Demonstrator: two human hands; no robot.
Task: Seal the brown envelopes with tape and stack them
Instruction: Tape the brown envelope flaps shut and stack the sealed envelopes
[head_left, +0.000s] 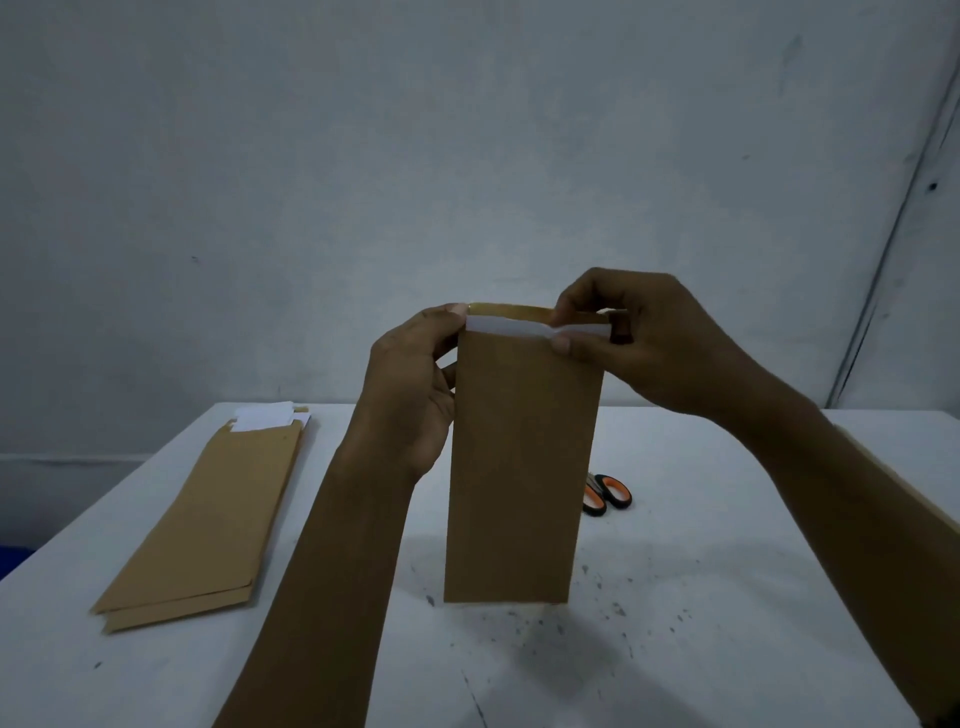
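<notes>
Fingers (563, 343) of the right hand (644, 343) pinched the white strip (519, 328); the left hand (410, 384) gripped the upright envelope (519, 467), unsealed; 2 envelopes (208, 525) awaited sealing.

Setting: a plain, dimly lit workroom or makeshift packing station, not a furnished home or shop. Evidence: a bare, scuffed grey wall (363, 182) stood behind a white table (727, 623) whose top was speckled with dark marks. Office supplies lay on it: a stack of brown envelopes (208, 525) and orange-handled scissors (605, 493).
</notes>
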